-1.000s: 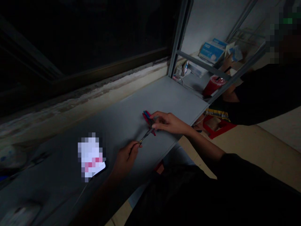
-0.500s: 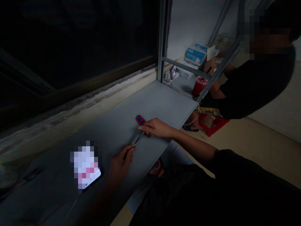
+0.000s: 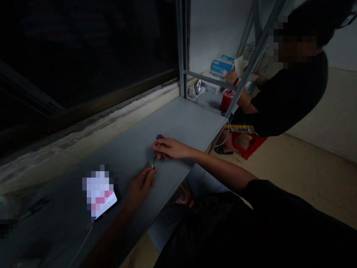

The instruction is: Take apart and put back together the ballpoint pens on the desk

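Note:
My right hand (image 3: 170,148) is closed, pinching the upper end of a slim, dark pen-like stick (image 3: 154,158). Lower down, my left hand (image 3: 141,183) has its fingers closed around the other end. A lighter, thin stretch of the stick shows between the two hands, just above the grey tabletop (image 3: 192,115). Small red and blue pieces (image 3: 160,136) show just beyond my right hand, partly hidden by it. Dim light hides the stick's finer details.
A lit phone (image 3: 103,203) with a cable lies left of my left hand. Beyond a metal frame (image 3: 209,79), a person (image 3: 292,93) sits at the table with blue boxes (image 3: 221,67) and a red cup (image 3: 227,99). A red stool (image 3: 249,147) stands below.
The view has shifted slightly. The stick has gone from slanted to more upright, and my right hand now covers more of the red and blue pieces. Both hands keep hold of the stick.

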`<action>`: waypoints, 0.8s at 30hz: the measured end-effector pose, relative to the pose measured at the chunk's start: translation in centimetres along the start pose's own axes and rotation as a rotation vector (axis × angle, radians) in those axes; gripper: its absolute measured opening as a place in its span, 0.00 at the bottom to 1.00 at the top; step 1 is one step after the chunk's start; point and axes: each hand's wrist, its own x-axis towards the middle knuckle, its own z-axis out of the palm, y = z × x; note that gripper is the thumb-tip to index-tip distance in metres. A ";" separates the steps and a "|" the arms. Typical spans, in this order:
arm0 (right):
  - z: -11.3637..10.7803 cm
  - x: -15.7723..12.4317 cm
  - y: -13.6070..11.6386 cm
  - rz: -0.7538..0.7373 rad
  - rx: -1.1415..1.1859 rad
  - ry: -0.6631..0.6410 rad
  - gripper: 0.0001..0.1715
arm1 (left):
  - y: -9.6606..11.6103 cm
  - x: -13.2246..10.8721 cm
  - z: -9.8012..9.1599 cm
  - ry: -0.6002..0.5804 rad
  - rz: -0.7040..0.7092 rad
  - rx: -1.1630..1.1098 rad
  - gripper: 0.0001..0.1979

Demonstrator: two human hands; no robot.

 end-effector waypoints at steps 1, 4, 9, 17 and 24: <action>0.4 0.2 0.1 0.001 0.018 0.001 0.11 | 0.0 0.0 0.0 -0.008 0.003 0.002 0.18; 1.8 0.8 0.7 -0.011 0.082 0.052 0.13 | 0.1 -0.2 0.2 0.005 -0.008 0.026 0.18; 3.3 1.6 2.2 -0.059 -0.079 0.259 0.23 | 0.2 -0.7 0.4 0.067 -0.047 0.093 0.18; 1.4 4.6 1.9 0.056 -0.087 -0.166 0.25 | -0.2 -0.9 0.8 0.058 0.095 0.021 0.30; 0.4 6.6 1.3 0.063 -0.090 -0.314 0.24 | -0.7 -1.0 1.1 0.088 0.292 0.245 0.12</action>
